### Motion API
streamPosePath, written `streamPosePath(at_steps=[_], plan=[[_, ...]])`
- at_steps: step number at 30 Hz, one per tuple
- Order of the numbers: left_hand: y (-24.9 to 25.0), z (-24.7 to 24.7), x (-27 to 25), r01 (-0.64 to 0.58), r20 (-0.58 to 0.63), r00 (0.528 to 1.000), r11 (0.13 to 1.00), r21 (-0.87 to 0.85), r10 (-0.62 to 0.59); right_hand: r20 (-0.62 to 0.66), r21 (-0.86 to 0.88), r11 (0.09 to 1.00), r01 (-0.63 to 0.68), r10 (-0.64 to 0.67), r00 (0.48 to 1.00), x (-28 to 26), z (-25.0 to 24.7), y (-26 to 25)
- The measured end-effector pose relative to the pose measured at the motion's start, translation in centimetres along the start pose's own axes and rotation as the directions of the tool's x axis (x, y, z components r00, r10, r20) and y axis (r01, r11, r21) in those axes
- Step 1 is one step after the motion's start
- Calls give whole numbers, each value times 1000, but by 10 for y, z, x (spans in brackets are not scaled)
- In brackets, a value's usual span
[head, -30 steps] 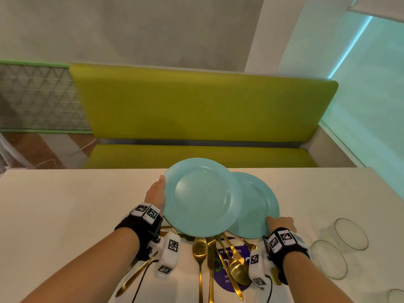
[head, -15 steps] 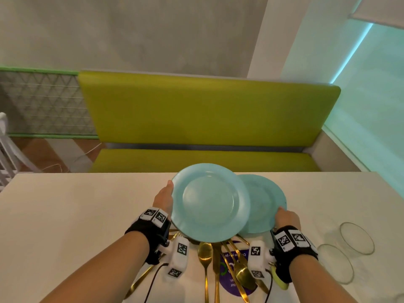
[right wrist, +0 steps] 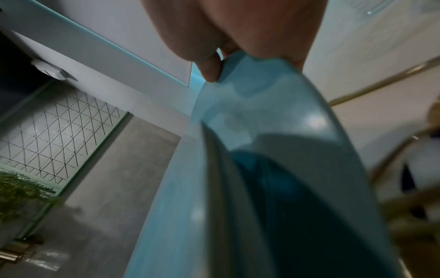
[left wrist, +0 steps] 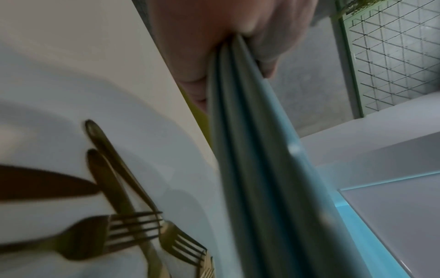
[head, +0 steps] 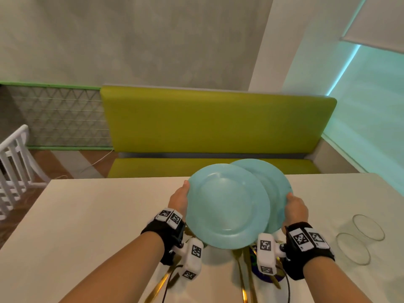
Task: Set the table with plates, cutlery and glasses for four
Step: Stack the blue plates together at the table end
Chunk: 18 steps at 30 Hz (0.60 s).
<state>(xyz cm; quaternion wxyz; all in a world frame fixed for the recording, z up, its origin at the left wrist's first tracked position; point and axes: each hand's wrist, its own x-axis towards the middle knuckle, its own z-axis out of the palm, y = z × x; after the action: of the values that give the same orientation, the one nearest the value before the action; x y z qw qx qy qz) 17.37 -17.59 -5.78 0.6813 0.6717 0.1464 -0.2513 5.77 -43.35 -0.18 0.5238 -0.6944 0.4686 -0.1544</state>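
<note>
My left hand [head: 180, 196] grips the left rim of a light blue plate [head: 227, 206] held above the white table [head: 87, 215]. In the left wrist view my left hand [left wrist: 226, 37] pinches plate rims [left wrist: 257, 169], and more than one edge shows in the grip. My right hand [head: 295, 207] holds a second blue plate [head: 276, 182] by its right rim, partly behind the first. The right wrist view shows thumb and fingers of my right hand [right wrist: 238, 47] pinching that plate [right wrist: 273, 116]. Gold cutlery [head: 246, 272] lies under the plates; forks and knives [left wrist: 123, 212] show clearly.
Two clear glasses [head: 369, 226] [head: 353, 248] stand on the table at the right. A green bench [head: 218, 123] runs along the far table edge. A white chair [head: 13, 160] stands at the left. A purple item [head: 261, 266] lies among the cutlery.
Both hands have raised the plates and carried them forward toward the far table edge. The right hand's plate now sits higher, overlapping behind the left one.
</note>
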Motion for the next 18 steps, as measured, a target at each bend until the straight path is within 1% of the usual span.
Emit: streamPosePath(at_steps=[4,5,8,11,13,18], plan=[[12,-36,-25,-45,37,998,996,80,42,84,49,998,-40,36,996,-58,30,6],[13,-46,-30,-61,28,998,995,84,59,107,76,996,-54,45,993,-72,39,8],[12,-83,-40,-100,27,995,970,220,97,202,151,979,-135,103,974,-113,67,13],[5,-121,-40,-129,-25,989,927,351,147,234,237,950,-206,150,961,-146,95,24],[1,-143,-39,-131,-51,984,896,425,168,247,216,955,-205,150,958,-163,115,31],[-7,-201,-29,-67,-144,973,821,567,179,260,105,972,-208,175,950,-205,163,37]])
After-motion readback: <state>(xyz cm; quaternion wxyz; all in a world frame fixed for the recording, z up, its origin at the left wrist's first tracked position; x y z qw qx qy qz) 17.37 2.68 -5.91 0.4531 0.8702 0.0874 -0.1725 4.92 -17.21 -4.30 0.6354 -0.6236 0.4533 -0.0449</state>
